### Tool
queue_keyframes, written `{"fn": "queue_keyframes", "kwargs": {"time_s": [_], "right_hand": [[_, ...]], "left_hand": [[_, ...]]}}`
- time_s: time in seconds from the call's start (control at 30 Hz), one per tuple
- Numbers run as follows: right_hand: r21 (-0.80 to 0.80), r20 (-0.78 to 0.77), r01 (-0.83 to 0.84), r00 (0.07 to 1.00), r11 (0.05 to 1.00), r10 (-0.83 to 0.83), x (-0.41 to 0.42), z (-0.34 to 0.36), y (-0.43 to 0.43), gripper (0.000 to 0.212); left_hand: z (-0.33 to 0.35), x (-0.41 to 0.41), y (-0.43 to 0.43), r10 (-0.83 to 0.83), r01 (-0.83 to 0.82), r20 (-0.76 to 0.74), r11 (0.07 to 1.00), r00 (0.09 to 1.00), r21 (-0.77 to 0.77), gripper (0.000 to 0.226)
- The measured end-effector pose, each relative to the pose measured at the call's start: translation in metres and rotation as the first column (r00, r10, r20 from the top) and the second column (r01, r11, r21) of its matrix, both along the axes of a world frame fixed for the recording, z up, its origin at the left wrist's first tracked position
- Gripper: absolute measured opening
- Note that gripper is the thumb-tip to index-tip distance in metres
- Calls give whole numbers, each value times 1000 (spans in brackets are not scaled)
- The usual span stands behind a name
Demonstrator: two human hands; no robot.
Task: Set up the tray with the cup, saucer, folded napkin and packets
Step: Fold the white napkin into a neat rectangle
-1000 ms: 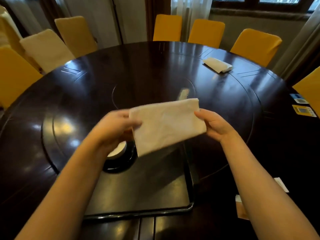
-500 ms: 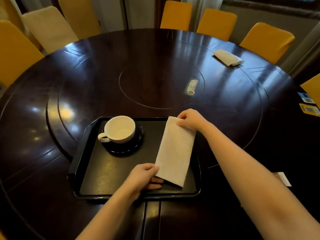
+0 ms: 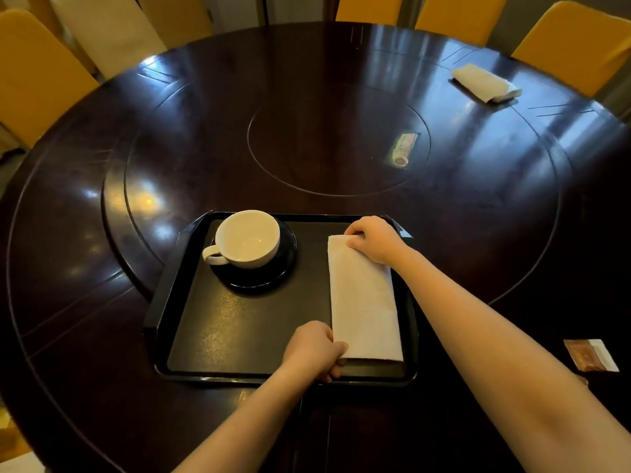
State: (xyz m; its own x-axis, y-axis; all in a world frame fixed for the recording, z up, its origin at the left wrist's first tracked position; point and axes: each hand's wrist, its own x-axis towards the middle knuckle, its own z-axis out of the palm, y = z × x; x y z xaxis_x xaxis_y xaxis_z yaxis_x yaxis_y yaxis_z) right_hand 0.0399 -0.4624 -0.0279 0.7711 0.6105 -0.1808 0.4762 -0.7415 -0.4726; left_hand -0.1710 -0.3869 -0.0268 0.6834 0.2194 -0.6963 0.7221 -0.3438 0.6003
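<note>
Currently, black tray point(image 3: 164, 312) sits on dark round table point(image 3: 341, 97), near edge. White cup point(image 3: 246, 238), empty, upright on black saucer point(image 3: 273, 278), tray's far-left area; handle points left. Folded white napkin point(image 3: 363, 298) lies flat along tray's right side, long axis running near to far. Left hand point(image 3: 312, 349) pinches napkin's near-left corner, thumb on top, other fingers under the edge. Right hand point(image 3: 374, 238) presses on napkin's far end, fingers curled over its far corner; cannot tell whether it pinches or only rests. Packet point(image 3: 590, 359), brown and white, on table right of tray, beyond right forearm, not on tray. Second folded napkin point(image 3: 483, 82) at table's far right. Small printed packet point(image 3: 403, 149) near table centre. Yellow chairs point(image 3: 37, 73) around table.
</note>
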Motion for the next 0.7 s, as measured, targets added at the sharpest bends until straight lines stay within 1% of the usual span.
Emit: {"fn": "queue_keyframes", "kwargs": {"time_s": [0.2, 0.33, 0.53, 0.7], "right_hand": [[62, 109, 30, 993, 998, -36, -7, -9, -3, 24], [71, 134, 56, 989, 996, -65, -10, -11, -4, 22], [84, 182, 115, 975, 990, -128, -15, -14, -7, 23], [31, 156, 135, 978, 990, -138, -18, -14, -12, 34]], "left_hand": [[2, 4, -3, -149, 145, 5, 971, 989, 192, 22], [3, 4, -3, -219, 214, -8, 945, 976, 248, 21], [1, 7, -2, -325, 307, -16, 875, 946, 373, 23], [1, 7, 3, -363, 340, -19, 853, 932, 396, 28]]}}
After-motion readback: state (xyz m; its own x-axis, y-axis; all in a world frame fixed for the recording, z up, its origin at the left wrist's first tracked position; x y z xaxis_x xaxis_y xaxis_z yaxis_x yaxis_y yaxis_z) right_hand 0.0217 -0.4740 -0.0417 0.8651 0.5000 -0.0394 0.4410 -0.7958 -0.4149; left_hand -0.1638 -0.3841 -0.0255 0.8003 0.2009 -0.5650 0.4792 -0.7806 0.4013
